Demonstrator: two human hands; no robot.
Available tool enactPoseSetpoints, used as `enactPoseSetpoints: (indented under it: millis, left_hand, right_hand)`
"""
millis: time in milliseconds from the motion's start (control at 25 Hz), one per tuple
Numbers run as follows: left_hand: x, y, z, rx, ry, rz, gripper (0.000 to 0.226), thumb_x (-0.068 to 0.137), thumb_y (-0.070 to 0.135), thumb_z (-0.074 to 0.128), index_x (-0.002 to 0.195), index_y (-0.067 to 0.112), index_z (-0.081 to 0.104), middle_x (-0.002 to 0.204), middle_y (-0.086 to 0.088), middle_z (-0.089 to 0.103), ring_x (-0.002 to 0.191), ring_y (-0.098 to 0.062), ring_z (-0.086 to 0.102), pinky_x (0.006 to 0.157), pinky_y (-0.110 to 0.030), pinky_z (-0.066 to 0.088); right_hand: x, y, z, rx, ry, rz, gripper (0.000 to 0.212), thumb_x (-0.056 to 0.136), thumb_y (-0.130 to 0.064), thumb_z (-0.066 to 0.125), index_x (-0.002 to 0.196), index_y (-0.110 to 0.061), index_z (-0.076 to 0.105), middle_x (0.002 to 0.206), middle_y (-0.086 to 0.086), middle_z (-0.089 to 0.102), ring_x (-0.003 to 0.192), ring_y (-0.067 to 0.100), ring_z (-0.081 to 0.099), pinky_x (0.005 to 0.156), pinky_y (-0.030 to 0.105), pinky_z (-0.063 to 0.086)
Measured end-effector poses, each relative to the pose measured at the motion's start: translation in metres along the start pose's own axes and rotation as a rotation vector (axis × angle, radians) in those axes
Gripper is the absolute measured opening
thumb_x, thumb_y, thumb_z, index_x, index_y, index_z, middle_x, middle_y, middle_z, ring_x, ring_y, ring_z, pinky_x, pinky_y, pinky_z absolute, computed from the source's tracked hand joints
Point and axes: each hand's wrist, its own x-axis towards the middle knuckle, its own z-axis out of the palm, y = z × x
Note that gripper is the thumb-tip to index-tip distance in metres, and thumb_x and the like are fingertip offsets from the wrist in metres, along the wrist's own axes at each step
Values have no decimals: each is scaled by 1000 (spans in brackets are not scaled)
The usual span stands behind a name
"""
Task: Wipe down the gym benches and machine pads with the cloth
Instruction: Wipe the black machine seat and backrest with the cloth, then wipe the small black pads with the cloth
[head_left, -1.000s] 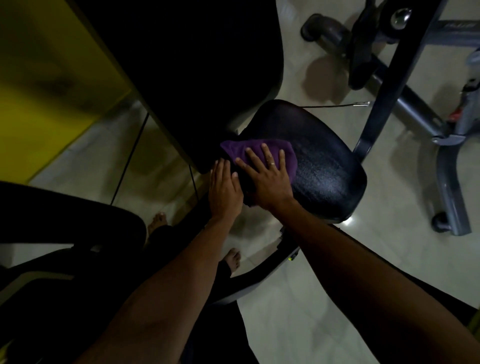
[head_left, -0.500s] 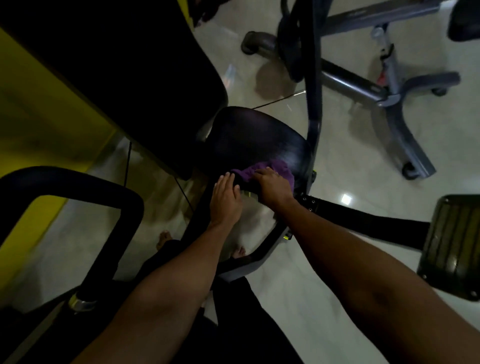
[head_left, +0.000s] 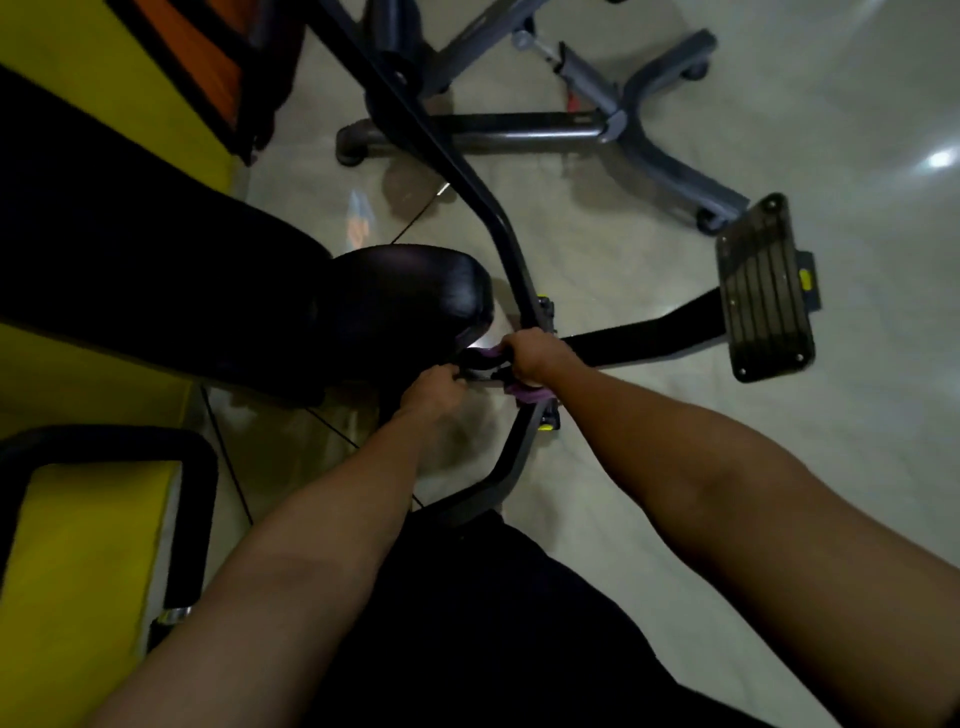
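The cloth (head_left: 487, 356) sits at the centre of the frame, just below the front edge of the seat (head_left: 410, 296), bunched round the machine's bar (head_left: 501, 228). Purple shows on both sides of the right hand (head_left: 535, 358): a fold towards the seat and a tail hanging under the wrist. That hand is closed round it in a fist, knuckles up. The left hand (head_left: 434, 387) lies just beside it with its fingers curled in towards the same dark spot; whether it holds the cloth, the bar or nothing is too dark to tell.

The cloth looks light, limp and thin, so it should wrap and fold to any shape and carry no weight of its own. It is best gripped bunched in the palm, or pressed flat under spread fingers on broad surfaces. The seat and the back pad (head_left: 130, 249) at left look like smooth, glossy vinyl over padding: firm, a little yielding and probably slick. The cloth may slide easily there and needs downward pressure. The foot plate (head_left: 763, 291) at right stands well apart on the floor (head_left: 649, 431).
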Motion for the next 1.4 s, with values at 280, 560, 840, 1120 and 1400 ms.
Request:
enactPoseSetpoints:
  millis: [280, 560, 840, 1120, 1400]
  left_hand:
    - [3, 51, 30, 274, -165, 172, 39, 100, 31, 46, 133, 15, 60, 142, -17, 54, 129, -39, 52, 107, -42, 41]
    - [-24, 146, 98, 400, -308, 387, 37, 105, 13, 39, 133, -5, 56, 145, -19, 51, 135, -33, 47, 108, -34, 35]
    - [-19, 266, 170, 586, -372, 537, 35, 104, 22, 40, 126, 3, 59, 140, -19, 55, 128, -36, 52, 100, -37, 42]
    - [-51, 445, 259, 569, -346, 602, 40, 102, 23, 41, 136, 10, 57, 146, -12, 53, 133, -30, 50, 105, -34, 41]
    - [-42, 608, 277, 588, -287, 661, 38, 101, 25, 42, 133, 16, 61, 138, -8, 60, 124, -29, 56, 101, -34, 46]
  right_hand:
    - [-60, 63, 24, 219, 95, 171, 49, 88, -17, 67, 135, -29, 63, 135, 14, 62, 121, 36, 61, 96, 40, 50]
    - [-135, 148, 63, 434, 177, 395, 43, 86, -21, 72, 128, -27, 67, 130, 11, 66, 120, 33, 60, 91, 34, 47]
    - [-198, 295, 74, 567, 246, 539, 38, 91, -17, 67, 129, -21, 67, 127, 12, 66, 112, 33, 61, 91, 38, 49]
    - [-270, 462, 46, 620, 311, 615, 40, 88, -18, 71, 127, -26, 69, 126, 8, 67, 111, 31, 63, 87, 33, 50]
    - [-287, 584, -20, 588, 405, 617, 37, 90, -19, 61, 125, -31, 70, 127, 4, 65, 111, 28, 63, 92, 37, 52]
